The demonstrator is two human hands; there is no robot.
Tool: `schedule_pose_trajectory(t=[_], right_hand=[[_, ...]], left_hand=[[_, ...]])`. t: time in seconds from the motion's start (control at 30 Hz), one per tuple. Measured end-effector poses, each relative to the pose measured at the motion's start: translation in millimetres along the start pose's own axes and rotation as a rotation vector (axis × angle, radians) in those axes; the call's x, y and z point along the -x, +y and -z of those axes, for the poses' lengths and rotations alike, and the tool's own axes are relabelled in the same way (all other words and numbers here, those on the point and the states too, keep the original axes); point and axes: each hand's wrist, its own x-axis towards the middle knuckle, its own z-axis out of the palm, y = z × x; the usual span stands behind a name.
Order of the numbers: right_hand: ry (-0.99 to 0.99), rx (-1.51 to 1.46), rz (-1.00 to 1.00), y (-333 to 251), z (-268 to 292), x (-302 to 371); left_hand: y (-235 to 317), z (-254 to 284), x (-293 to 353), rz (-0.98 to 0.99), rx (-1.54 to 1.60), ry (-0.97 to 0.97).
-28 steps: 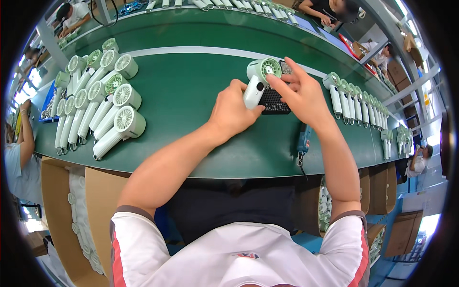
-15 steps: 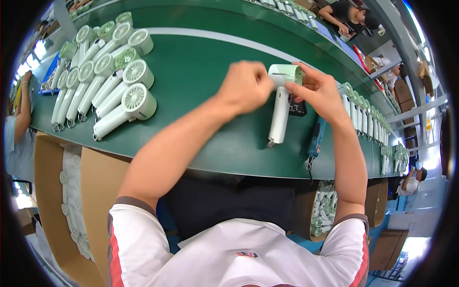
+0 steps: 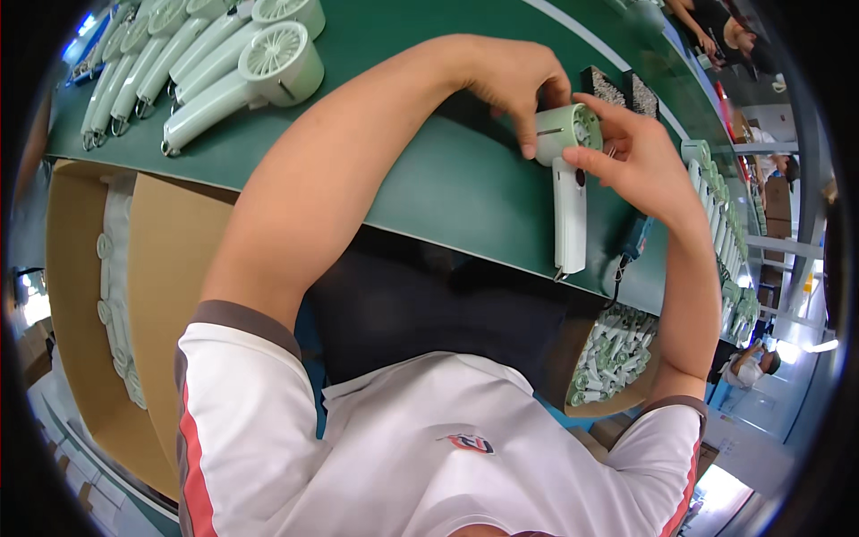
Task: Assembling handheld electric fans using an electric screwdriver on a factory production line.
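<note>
Head view: right of centre in the frame, over the green table [image 3: 447, 192], the right hand [image 3: 640, 161] has its fingers clamped on the head of a fan [image 3: 569, 219], handle toward the frame's bottom; the left hand [image 3: 523, 80] curls its fingers at the head's left side, whether gripping I cannot tell. More fans [image 3: 277, 72] lie upper left; a carton [image 3: 183, 286] stands below them; a co-worker [image 3: 711, 36] shows upper right.

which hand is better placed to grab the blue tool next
The right hand, likely: the blue tool lies near its wrist, while the left hand is farther off, across the handheld fan.
</note>
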Motion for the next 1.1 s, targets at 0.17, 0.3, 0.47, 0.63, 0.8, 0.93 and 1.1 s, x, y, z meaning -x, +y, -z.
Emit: schedule_pose_trajectory(t=[0.17,0.3,0.47,0.63,0.8,0.93,1.1], right_hand=[[-0.015,0.149,0.037,-4.0,4.5,-4.3],[-0.101,0.294,0.043,-19.8,7.6,-10.0],[-0.242,0.267,0.044,-23.5,9.0,-23.4],[-0.3,0.356,-0.135,-28.8,18.3,-25.9],[-0.263,0.499,-0.114,-41.3,2.4,-31.4],[-0.116,0.425,-0.008,-28.5,3.5,-22.1],[-0.076,0.469,-0.076,-52.1,-3.0,-16.6]], left_hand=[[10.2,12.7,2.6,-0.02,-0.191,-0.067],[-2.3,8.7,1.3,-0.064,-0.204,-0.016],[-4.8,12.6,4.0,-0.043,-0.239,-0.033],[1.4,11.5,-5.6,-0.086,-0.27,-0.019],[-11.7,9.5,-0.5,-0.051,-0.223,-0.025],[-10.6,13.6,-8.8,-0.097,-0.222,-0.039],[-27.2,26.0,-4.2,0.021,0.471,-0.169]])
